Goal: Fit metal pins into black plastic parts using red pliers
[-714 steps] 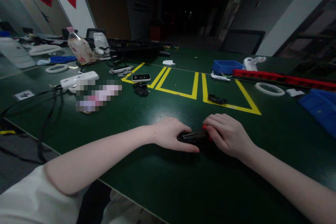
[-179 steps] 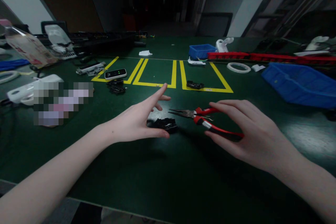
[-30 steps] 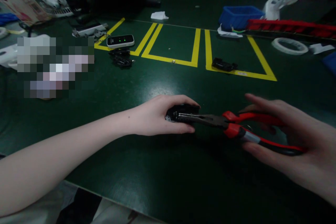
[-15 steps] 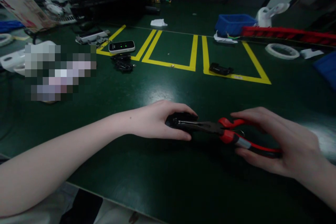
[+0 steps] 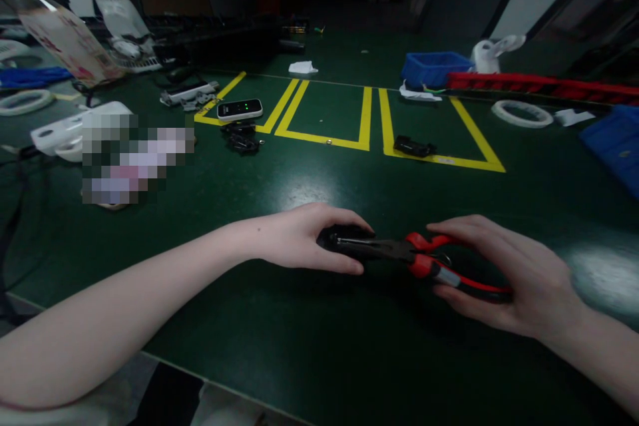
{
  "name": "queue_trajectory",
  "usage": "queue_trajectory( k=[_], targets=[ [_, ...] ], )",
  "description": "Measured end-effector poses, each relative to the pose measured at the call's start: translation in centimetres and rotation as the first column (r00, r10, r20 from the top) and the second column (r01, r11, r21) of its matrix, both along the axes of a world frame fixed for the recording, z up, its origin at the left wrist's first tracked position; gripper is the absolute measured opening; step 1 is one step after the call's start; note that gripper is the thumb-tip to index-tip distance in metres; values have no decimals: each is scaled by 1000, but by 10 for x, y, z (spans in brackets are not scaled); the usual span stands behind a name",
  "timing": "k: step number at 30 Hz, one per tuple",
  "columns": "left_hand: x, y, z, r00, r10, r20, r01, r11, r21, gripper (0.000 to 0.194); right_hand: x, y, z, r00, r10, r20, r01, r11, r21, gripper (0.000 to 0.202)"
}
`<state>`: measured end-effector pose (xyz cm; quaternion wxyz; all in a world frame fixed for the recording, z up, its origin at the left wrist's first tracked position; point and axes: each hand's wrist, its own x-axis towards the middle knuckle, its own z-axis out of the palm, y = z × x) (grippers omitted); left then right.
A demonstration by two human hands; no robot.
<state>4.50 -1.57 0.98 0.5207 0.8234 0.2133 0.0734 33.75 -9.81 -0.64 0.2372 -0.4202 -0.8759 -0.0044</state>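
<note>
My left hand (image 5: 309, 236) is wrapped round a small black part (image 5: 344, 234) above the green table, thumb below and fingers above it. Red-handled pliers (image 5: 419, 254) are held in my right hand (image 5: 519, 273), with fingers on the upper handle and the thumb on the lower one. The dark jaws of the pliers point left and reach onto the black part; what lies between their tips is too dark to tell.
Yellow tape frames (image 5: 367, 120) mark the green table (image 5: 279, 346). Black pieces (image 5: 413, 146) lie near them, with a device with green lights (image 5: 239, 109). Blue bin (image 5: 434, 68), red rack (image 5: 539, 85) and tape roll (image 5: 522, 113) stand right; a bottle (image 5: 70, 33) left.
The camera view has shifted, so the table items appear lower. My right hand and the pliers appear slightly further left, nearer my left hand. Both hands keep their holds.
</note>
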Motion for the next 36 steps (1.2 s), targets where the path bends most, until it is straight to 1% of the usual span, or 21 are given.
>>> queue_trajectory(
  k=[8, 15, 18, 22, 24, 28, 36],
  targets=[
    [2, 3, 3, 1000, 14, 18, -12, 996, -86, 46, 6, 7, -1, 1000, 13, -9, -13, 998, 61, 46],
    [0, 2, 4, 1000, -1, -10, 1, 999, -43, 46, 6, 6, -5, 999, 21, -50, -12, 986, 169, 51],
    [0, 3, 4, 1000, -16, -23, 15, 999, -35, 48, 5, 5, -6, 998, 22, -65, -12, 989, 149, 51],
    [0, 5, 3, 998, -58, -29, 56, 996, -68, 49, 3, 5, -7, 992, 17, -125, -11, 999, 53, 51],
    [0, 7, 3, 997, -64, -35, 61, 996, -71, 50, 3, 5, -7, 990, 10, -143, -7, 1000, 26, 50],
    [1, 7, 6, 997, -54, -58, 50, 997, -57, 49, 4, 5, -6, 988, 4, -152, 1, 999, 34, 51],
    [-1, 6, 9, 994, -95, -47, 90, 992, -88, 48, 1, 1, -5, 987, 14, -160, -2, 997, 75, 51]
  ],
)
